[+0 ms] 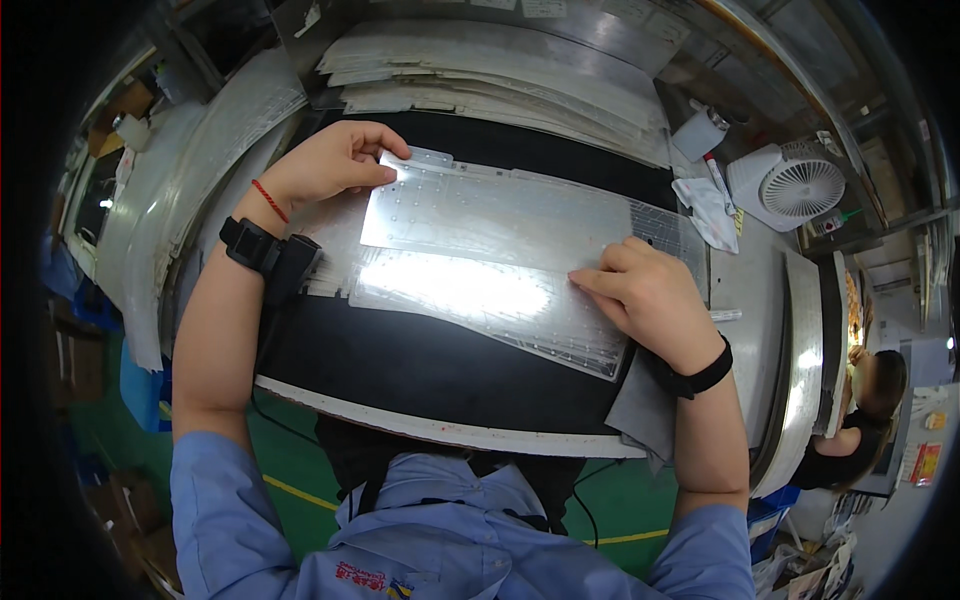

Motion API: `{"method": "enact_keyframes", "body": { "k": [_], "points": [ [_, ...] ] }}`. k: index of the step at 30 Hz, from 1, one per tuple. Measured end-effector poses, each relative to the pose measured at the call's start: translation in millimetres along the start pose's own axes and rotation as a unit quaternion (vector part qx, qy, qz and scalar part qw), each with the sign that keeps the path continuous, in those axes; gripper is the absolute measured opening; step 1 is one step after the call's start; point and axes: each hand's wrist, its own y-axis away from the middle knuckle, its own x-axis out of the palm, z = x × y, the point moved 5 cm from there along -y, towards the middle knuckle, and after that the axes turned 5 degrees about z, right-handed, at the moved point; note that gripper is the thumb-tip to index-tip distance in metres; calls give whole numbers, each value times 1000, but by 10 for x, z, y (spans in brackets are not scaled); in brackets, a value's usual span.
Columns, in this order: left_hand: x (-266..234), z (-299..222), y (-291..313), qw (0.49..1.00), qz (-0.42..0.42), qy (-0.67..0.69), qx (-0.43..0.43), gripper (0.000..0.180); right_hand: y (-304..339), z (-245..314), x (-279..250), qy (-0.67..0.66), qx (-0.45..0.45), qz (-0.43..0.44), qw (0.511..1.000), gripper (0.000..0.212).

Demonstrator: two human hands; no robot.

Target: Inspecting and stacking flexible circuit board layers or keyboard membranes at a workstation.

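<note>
A long thin metal sheet [500, 215] with small dots lies on a black mat [400, 350], on top of a clear plastic film sheet [480, 300]. My left hand [335, 160] pinches the sheet's far left corner between thumb and fingers. My right hand [650, 295] presses its fingertips on the sheet's right part, near the edge of the film. A black band sits on each wrist, and the left one carries a small black device [290, 265].
Stacks of similar clear and metal sheets [500, 70] lie behind the mat and along the left [190, 190]. A white desk fan [795, 185], a cloth and a marker stand at the right. Another person [870, 410] sits at far right.
</note>
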Motion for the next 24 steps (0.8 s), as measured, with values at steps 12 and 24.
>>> {"method": "enact_keyframes", "body": {
  "k": [12, 24],
  "points": [
    [-4, 13, 9, 1000, -1, 7, 7, 24, -11, 3, 11, -5, -10, 9, 1000, 12],
    [-16, 42, -17, 1000, 11, 2, 8, 24, 5, 1, -6, -11, -9, 20, 1000, 16]
  ]
}}
